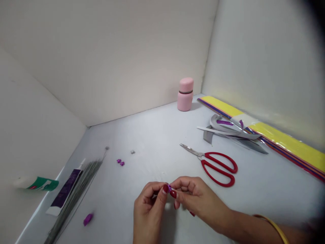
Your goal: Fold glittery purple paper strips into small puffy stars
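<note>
A small purple piece [169, 188] is pinched between the fingertips of both hands, low in the middle of the head view. My left hand [150, 211] grips it from the left with thumb and forefinger. From the right, my right hand [194, 196] pinches the same piece, and the fingers hide much of it. Two small purple pieces [120, 162] lie together on the table to the left, near a small silver one [132, 152]. Farther down and left is a larger purple piece [88, 219]. Red-handled scissors [219, 166] rest to the right of my hands.
A pink bottle [185, 95] stands by the back wall. Grey and white strips [228, 132] lie beside a long yellow pack [279, 135] on the right. At left are thin wires [76, 196], a purple-labelled tube [66, 191] and a green-and-white tube [43, 183].
</note>
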Demonstrator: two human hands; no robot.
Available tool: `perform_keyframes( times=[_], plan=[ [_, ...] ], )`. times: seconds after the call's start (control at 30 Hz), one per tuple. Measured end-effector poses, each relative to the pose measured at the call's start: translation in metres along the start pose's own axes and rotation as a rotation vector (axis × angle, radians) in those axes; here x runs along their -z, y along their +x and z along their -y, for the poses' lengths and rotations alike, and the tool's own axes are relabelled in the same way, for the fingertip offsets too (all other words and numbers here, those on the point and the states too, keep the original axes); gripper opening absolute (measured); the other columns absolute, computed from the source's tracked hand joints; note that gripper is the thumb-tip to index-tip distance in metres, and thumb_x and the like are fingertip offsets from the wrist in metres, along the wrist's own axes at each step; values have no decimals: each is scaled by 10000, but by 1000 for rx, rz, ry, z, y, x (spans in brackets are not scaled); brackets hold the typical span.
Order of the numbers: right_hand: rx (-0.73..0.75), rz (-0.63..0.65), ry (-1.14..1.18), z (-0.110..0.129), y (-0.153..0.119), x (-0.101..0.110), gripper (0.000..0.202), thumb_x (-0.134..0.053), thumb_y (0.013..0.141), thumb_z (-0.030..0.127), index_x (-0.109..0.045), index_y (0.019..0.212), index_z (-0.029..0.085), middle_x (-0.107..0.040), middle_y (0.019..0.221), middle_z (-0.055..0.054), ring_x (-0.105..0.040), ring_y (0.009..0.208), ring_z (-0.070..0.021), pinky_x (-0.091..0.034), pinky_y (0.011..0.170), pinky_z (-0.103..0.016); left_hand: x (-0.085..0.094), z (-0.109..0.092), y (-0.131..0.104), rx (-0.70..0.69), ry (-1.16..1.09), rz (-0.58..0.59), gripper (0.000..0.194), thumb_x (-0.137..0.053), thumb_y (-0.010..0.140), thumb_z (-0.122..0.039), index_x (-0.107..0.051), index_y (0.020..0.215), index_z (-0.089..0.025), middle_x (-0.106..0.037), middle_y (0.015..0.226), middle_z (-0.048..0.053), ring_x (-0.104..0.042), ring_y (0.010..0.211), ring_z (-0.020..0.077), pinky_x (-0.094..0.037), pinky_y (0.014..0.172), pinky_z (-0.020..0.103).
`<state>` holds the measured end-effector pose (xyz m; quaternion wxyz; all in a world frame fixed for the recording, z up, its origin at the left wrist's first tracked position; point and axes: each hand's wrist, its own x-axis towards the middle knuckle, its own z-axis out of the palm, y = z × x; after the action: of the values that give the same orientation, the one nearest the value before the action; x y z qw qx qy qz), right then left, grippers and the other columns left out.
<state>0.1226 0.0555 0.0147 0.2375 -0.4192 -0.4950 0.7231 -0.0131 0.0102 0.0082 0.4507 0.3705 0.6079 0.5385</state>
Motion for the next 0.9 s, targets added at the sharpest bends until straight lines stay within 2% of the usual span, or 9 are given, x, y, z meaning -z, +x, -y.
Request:
perform_keyframes(
  times=[0.13, 0.3, 0.5, 0.77, 0.9],
  plan=[
    [-6, -23, -33, -2, 2, 0, 170, -608, 761, 310, -608, 733, 142, -577, 576, 24, -379, 422, -47, -300, 380, -147, -1, 5, 1, 203, -123, -75, 232, -727, 660, -396, -704, 651, -165, -624, 555, 5, -498, 563, 118, -392, 561, 209],
    [11, 7, -30, -5, 3, 1, 95, -564, 768, 225, -596, 730, 145, -576, 585, 28, -364, 398, -38, -308, 375, -147, -2, 10, 3, 299, -248, -45, 268, -762, 621, -398, -700, 648, -140, -590, 523, -9, -464, 527, 92, -356, 540, 198],
    [15, 30, -49, -4, 5, 3, 117, -541, 793, 259, -573, 758, 153, -593, 586, 22, -373, 385, -37, -316, 381, -152, -1, 12, 5, 329, -350, -9, 258, -775, 623, -365, -695, 658, -122, -599, 539, -13, -486, 519, 75, -379, 540, 181],
    [25, 18, -66, -1, 5, 5, 51, -533, 766, 200, -554, 749, 157, -574, 567, 33, -360, 391, -39, -322, 390, -155, 0, 1, 6, 414, -463, 18, 259, -832, 545, -295, -706, 662, -102, -616, 532, -17, -496, 471, 45, -408, 497, 143],
    [32, 23, -64, 0, 3, 4, 49, -513, 762, 175, -557, 747, 159, -576, 589, 29, -373, 412, -46, -319, 392, -153, -2, 4, 6, 452, -558, 16, 227, -831, 554, -255, -701, 665, -105, -614, 544, -21, -500, 465, 33, -414, 484, 124]
  ],
)
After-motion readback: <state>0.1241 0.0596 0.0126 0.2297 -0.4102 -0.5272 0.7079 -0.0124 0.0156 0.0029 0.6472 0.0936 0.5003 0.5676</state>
